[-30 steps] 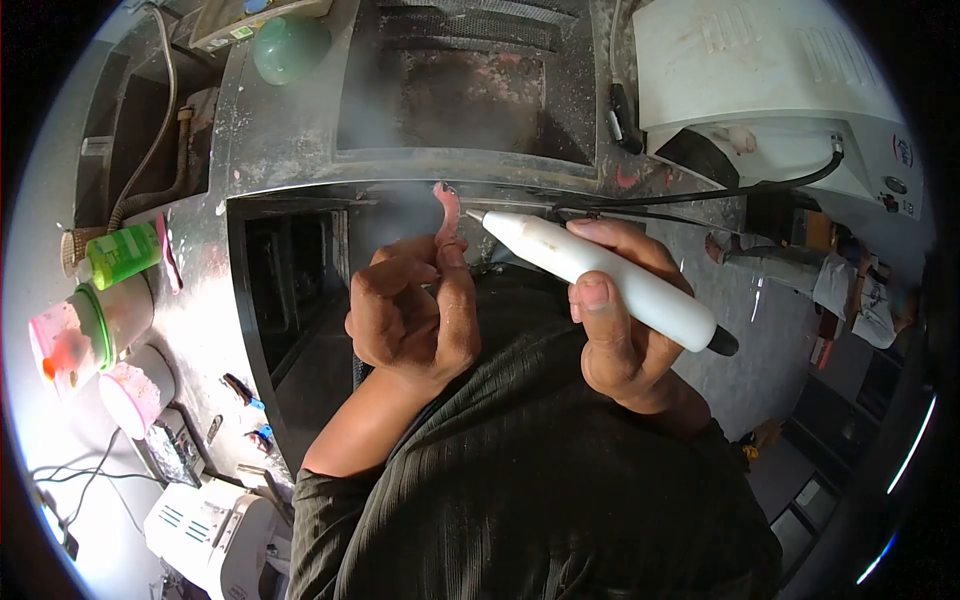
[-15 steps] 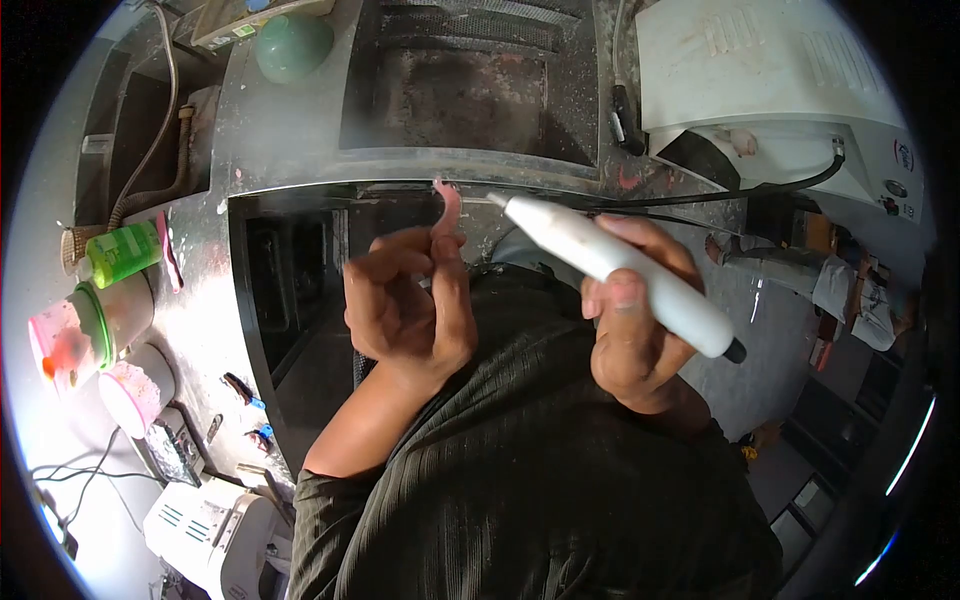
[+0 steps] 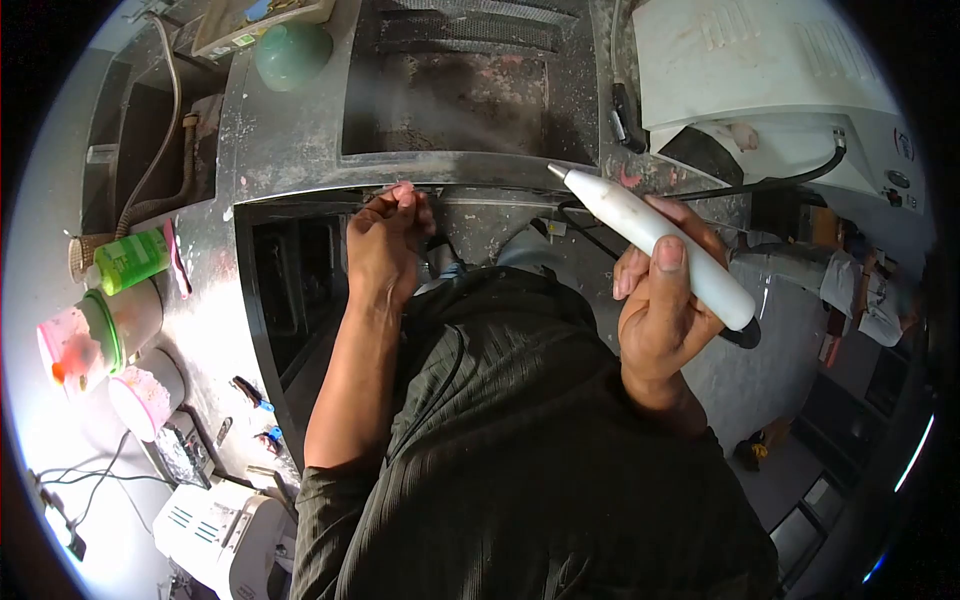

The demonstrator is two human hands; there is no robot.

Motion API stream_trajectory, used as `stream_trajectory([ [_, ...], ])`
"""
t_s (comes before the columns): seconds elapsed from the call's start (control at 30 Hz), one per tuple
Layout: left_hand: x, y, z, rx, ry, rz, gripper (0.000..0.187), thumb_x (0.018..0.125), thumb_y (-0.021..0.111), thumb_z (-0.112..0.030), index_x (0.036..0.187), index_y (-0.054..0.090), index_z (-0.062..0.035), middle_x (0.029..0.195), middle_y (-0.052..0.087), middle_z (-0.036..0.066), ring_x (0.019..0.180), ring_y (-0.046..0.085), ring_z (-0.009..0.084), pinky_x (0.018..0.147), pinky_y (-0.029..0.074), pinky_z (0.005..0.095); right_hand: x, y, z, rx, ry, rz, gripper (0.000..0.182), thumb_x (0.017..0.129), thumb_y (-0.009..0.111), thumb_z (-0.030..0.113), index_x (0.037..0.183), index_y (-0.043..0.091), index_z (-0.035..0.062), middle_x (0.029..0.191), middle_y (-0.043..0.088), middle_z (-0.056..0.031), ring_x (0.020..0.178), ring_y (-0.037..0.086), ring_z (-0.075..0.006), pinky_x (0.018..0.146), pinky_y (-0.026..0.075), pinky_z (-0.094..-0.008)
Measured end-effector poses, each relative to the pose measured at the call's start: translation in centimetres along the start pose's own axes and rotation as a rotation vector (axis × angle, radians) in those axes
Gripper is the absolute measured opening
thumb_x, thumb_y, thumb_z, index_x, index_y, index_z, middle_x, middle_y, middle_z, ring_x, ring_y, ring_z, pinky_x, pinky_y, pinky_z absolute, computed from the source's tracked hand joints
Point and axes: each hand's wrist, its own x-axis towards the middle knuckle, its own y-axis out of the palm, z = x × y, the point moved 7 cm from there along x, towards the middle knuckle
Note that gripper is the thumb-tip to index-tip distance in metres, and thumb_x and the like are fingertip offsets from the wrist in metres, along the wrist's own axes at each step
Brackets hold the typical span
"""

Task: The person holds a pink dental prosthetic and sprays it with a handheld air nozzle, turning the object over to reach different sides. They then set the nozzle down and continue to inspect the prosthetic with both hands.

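Note:
My right hand (image 3: 670, 290) is wrapped round a white pen-shaped handpiece (image 3: 665, 235), its narrow metal tip pointing up and left. At the lower end of the handpiece sits a black cap or hose joint. My left hand (image 3: 385, 245) is raised at the front edge of the bench, fingers pinched together. Between its fingertips shows a bit of a small pink curved piece that looks like a denture (image 3: 403, 190); most of it is hidden by the fingers. The handpiece tip and the pink piece are well apart.
A recessed dark basin (image 3: 470, 105) lies beyond my hands, with a green bowl (image 3: 293, 57) left of it. A white machine (image 3: 770, 60) with a black hose (image 3: 790, 180) stands right. Leftward are a green bottle (image 3: 135, 262), pink-stained tubs (image 3: 145, 395) and a small white machine (image 3: 220, 535).
My left hand has turned over and moved left and up, so the pink piece is now mostly covered. My right hand has shifted right with the handpiece. Mist appears above the basin.

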Motion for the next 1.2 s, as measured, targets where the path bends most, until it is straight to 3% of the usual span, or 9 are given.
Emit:
stream_trajectory([
  [0.27, -2.8, 3.2, -1.7, 0.084, 0.151, 0.142, 0.010, 0.095, 0.062, -0.004, 0.100, 0.059, 0.0042, 0.089, 0.064, 0.011, 0.068, 0.059, 0.0147, 0.062, 0.049, 0.0293, -0.5, -0.5, -0.6, -0.051, 0.007, 0.012, 0.026, 0.095, 0.055, 0.009, 0.110, 0.056, -0.0121, 0.077, 0.060, -0.0136, 0.049, 0.047, -0.0105, 0.042, 0.039, -0.0240],
  [0.5, -4.0, 3.6, -1.4, 0.007, 0.114, 0.178, 0.011, 0.094, 0.063, -0.005, 0.099, 0.059, 0.0047, 0.086, 0.066, 0.012, 0.067, 0.060, 0.0176, 0.060, 0.050, 0.0311, -0.6, -0.2, -0.4, -0.029, 0.010, -0.009, 0.024, 0.095, 0.055, 0.007, 0.109, 0.056, -0.0133, 0.089, 0.064, -0.0178, 0.049, 0.048, -0.0105, 0.042, 0.040, -0.0245],
  [0.7, -4.3, 3.2, -1.2, -0.026, 0.083, 0.158, 0.013, 0.094, 0.063, -0.005, 0.100, 0.059, 0.0056, 0.087, 0.067, 0.015, 0.066, 0.063, 0.0210, 0.059, 0.052, 0.0321, -0.8, -0.3, -0.7, -0.021, 0.017, 0.009, 0.025, 0.095, 0.055, 0.007, 0.108, 0.057, -0.0133, 0.088, 0.064, -0.0173, 0.049, 0.048, -0.0104, 0.042, 0.040, -0.0245],
  [1.0, -4.5, 3.6, -0.8, -0.061, 0.052, 0.163, 0.003, 0.096, 0.057, 0.000, 0.096, 0.057, 0.0033, 0.093, 0.068, 0.020, 0.079, 0.070, 0.0295, 0.072, 0.060, 0.0377, -0.7, -0.5, -0.4, -0.044, 0.027, -0.023, 0.026, 0.095, 0.058, 0.010, 0.107, 0.059, -0.0125, 0.078, 0.062, -0.0125, 0.049, 0.048, -0.0101, 0.043, 0.038, -0.0234],
  [1.2, -4.3, 2.5, 0.5, -0.133, -0.012, 0.143, 0.003, 0.096, 0.055, 0.003, 0.096, 0.057, 0.0014, 0.097, 0.066, 0.021, 0.083, 0.071, 0.0332, 0.077, 0.061, 0.0411, -1.2, -0.8, -0.6, -0.040, 0.035, -0.029, 0.025, 0.094, 0.058, 0.009, 0.108, 0.060, -0.0119, 0.083, 0.064, -0.0140, 0.050, 0.048, -0.0098, 0.042, 0.038, -0.0236],
])
